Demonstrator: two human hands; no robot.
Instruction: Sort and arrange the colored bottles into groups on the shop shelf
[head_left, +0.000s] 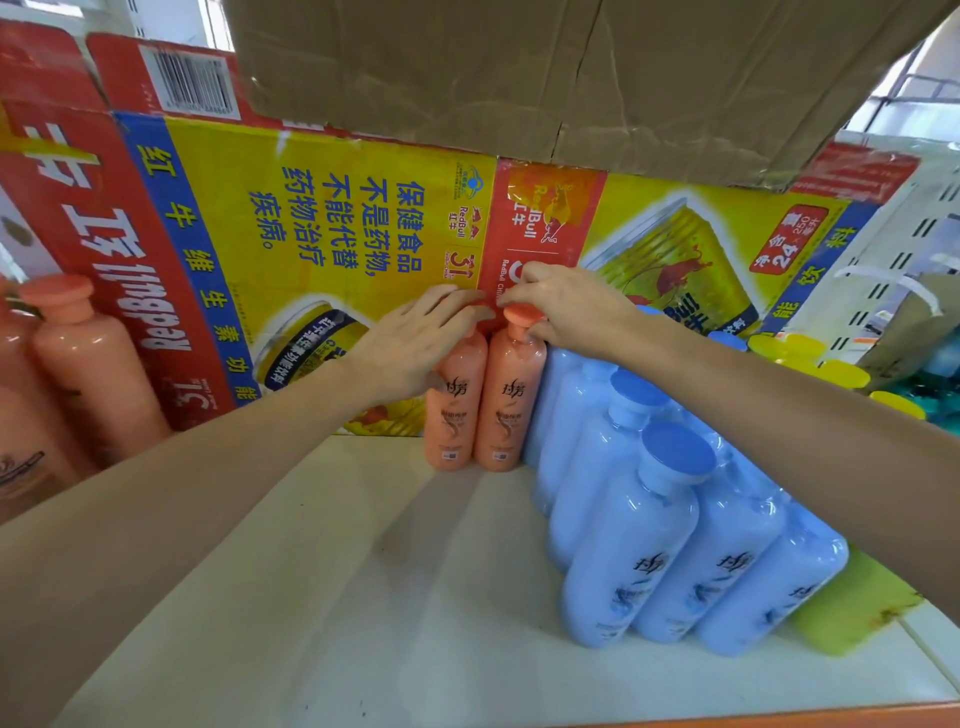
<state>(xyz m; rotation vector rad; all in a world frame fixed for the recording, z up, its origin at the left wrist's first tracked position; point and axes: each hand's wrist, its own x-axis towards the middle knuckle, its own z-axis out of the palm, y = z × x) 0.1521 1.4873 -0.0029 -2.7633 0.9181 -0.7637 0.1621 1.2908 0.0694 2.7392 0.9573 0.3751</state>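
Note:
Two orange bottles stand upright side by side at the back of the white shelf (363, 571), against a flattened drinks carton. My left hand (415, 343) covers the top of the left orange bottle (449, 415). My right hand (566, 306) pinches the cap of the right orange bottle (506, 410). Directly to their right, touching them, stands a block of several blue bottles (634, 525) in rows running toward the front edge. More orange bottles (88, 364) stand at the far left. A yellow-green bottle (852, 608) shows behind the blue block at the right.
The yellow, red and blue printed carton (311, 234) forms the back wall. A brown cardboard sheet (519, 73) hangs overhead. Yellow caps (800, 348) and teal bottles sit at the far right by a perforated white upright (883, 260). The shelf's orange front edge (779, 714) is at the bottom.

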